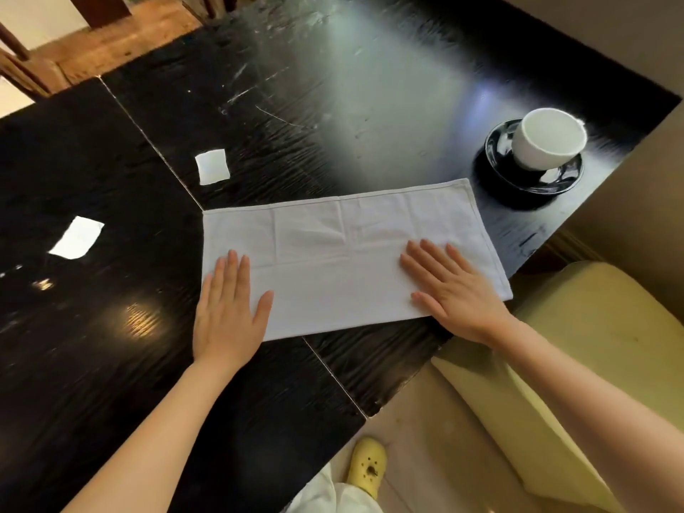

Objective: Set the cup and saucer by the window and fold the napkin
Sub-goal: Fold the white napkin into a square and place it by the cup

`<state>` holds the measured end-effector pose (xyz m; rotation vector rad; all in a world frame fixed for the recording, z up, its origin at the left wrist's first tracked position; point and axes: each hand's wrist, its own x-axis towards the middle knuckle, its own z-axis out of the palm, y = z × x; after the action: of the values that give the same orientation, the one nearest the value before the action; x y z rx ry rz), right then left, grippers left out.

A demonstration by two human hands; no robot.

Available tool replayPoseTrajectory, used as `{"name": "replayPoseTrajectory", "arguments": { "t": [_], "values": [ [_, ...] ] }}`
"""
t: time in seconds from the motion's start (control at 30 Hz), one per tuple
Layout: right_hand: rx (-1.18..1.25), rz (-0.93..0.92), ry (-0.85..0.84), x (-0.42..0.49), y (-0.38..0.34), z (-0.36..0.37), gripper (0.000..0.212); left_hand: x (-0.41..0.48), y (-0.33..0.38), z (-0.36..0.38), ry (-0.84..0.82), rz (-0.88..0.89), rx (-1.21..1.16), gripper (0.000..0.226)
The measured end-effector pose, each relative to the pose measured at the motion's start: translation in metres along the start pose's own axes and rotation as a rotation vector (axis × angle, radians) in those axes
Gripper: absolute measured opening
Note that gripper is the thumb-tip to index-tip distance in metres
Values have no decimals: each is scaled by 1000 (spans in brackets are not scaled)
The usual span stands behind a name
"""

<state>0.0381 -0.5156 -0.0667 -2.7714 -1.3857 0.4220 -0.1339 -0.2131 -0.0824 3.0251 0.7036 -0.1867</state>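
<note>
A glossy black table (111,327) with a rippled wood grain and pale seam lines fills the view, its scratched top catching a broad streak of light; a pale yellow chair (610,346) sits at its right edge and wooden chair legs show at the far left. Two small white paper scraps (212,166) lie on the dark surface, well apart from each other. The napkin (351,253), a white woven cloth with a hemmed edge and faint creases, lies flat as a long rectangle near the table's front edge. The left hand (229,309) rests palm down on its left end, fingers straight and close together, thumb spread, gripping nothing. The right hand (453,294) presses flat on its right end, fingers slightly fanned. Beyond the napkin's far right corner a round white cup (547,140) leans tilted on a shiny black saucer (496,146) near the table's right edge
</note>
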Motion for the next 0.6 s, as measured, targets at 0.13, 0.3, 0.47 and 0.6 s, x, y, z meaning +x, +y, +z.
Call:
{"name": "replayPoseTrajectory", "arguments": {
  "t": [0.13,0.3,0.47,0.6],
  "values": [
    [-66,-79,-48,-27,46,-7,62,1,-1,-1,5,38,36,77],
    [-28,-150,-36,-47,74,-14,59,-15,-23,-4,-76,340,-18,81],
    [-43,-246,127,-60,87,-14,54,-29,-55,-24,-138,508,43,64],
    [123,-205,229,-57,83,-14,46,-28,-75,-28,-41,616,260,53]
  ]
}}
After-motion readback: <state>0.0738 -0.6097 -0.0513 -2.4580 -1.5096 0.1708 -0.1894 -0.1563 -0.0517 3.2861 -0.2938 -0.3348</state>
